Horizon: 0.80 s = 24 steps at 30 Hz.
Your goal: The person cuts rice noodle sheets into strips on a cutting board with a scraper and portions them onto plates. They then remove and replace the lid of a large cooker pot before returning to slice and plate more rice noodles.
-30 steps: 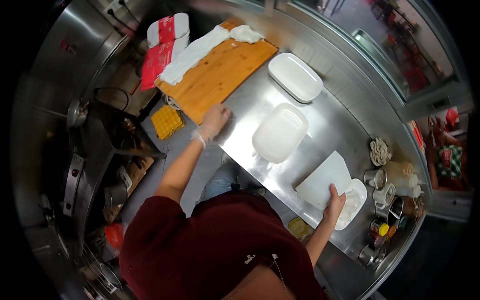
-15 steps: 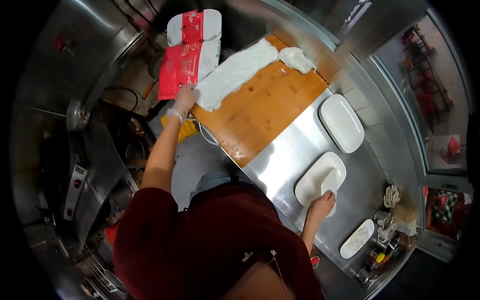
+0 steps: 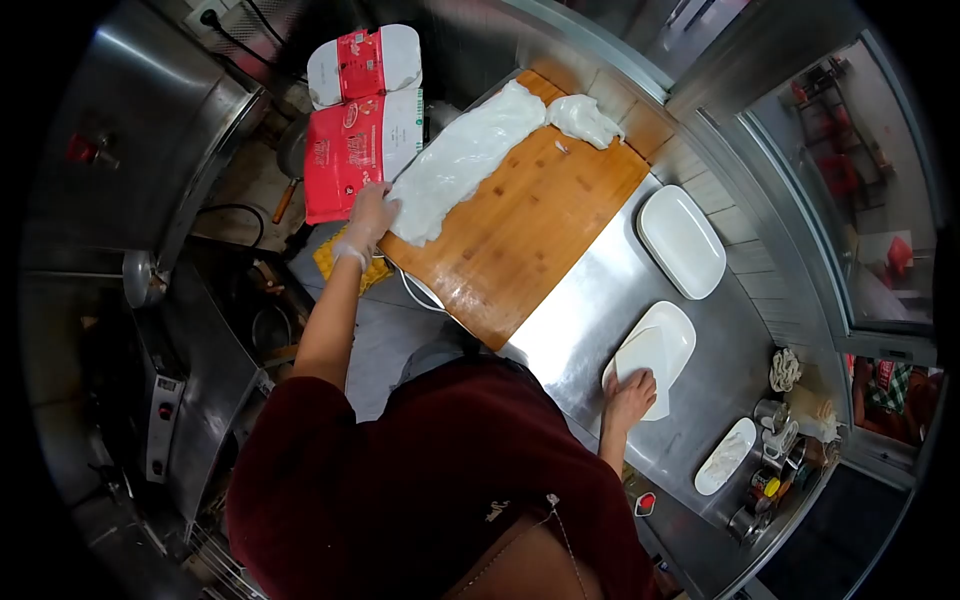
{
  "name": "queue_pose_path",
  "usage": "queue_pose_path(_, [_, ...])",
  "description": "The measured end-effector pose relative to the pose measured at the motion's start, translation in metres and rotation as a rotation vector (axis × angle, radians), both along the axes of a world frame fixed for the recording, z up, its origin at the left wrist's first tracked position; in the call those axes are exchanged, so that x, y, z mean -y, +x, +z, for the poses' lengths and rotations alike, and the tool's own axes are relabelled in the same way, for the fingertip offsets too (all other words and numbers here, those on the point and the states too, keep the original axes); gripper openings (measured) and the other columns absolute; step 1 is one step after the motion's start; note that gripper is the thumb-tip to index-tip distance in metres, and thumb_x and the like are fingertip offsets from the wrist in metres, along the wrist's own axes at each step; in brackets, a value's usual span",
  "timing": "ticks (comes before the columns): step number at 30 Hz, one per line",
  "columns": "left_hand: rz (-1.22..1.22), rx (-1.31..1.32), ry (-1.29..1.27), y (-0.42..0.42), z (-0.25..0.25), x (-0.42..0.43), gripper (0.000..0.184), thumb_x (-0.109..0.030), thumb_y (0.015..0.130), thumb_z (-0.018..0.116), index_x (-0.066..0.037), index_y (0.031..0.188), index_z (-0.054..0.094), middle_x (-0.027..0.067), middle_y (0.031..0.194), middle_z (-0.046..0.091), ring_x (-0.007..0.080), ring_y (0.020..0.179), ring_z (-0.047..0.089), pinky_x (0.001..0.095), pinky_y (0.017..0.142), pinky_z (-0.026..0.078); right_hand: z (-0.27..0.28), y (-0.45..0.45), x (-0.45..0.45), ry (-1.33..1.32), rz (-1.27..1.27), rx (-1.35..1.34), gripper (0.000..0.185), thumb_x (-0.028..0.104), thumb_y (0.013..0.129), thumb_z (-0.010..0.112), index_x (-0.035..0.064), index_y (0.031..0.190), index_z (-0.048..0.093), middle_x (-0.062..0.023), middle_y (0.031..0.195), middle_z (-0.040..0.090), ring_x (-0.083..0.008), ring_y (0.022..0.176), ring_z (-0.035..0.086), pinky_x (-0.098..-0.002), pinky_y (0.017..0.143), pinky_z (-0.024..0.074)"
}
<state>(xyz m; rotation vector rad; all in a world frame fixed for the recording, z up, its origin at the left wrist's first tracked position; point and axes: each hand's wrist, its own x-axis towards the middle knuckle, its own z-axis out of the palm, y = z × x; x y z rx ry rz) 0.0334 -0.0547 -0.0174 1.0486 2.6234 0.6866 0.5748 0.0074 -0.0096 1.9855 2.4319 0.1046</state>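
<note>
White dough, outstretched left hand at its near end, right hand on scraper; both grips unclear.

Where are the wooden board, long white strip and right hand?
Wooden board [image 3: 540,235]: head view, bare surface.
Long white strip [image 3: 468,158]: head view, its middle.
Right hand [image 3: 629,398]: head view, back of the hand.

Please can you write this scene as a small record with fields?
Left hand: at lower end of white sheet, contact unclear
Right hand: on white flat piece, over near tray
Wooden board: under white sheet and smaller white lump
Beside board: red-and-white carton
Metal counter: near tray, far tray, narrow dish
</note>
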Motion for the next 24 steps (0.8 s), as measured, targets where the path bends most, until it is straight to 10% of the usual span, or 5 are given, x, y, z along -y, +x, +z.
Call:
queue_pose_path(8, [0.054,-0.256,-0.332,0.020,0.028,-0.017,0.028,-0.025,0.072,0.062,-0.009,0.096,0.064,0.0159,0.097,0.063,0.0312,0.095,0.060,0.0399,0.080,0.048,-0.002,0.024,0.004,0.025,0.030,-0.224,0.054,0.031,0.079,0.061,-0.0072,0.116,0.049,-0.0204,0.123,0.047,-0.0344,0.114,0.042,-0.0412,0.097,0.0329])
queue_pose_path(24, [-0.238,0.146,-0.446,-0.033,0.029,-0.038,0.039,-0.031,0.070,0.064,-0.003,0.096,0.065,0.0179,0.094,0.065,0.0299,0.089,0.063,0.0367,0.078,0.048,0.024,0.013,-0.004,0.127,-0.004,-0.420,0.032,0.009,0.080,0.057,-0.0061,0.108,0.056,-0.0224,0.118,0.048,-0.0366,0.109,0.046,-0.0410,0.093,0.0378])
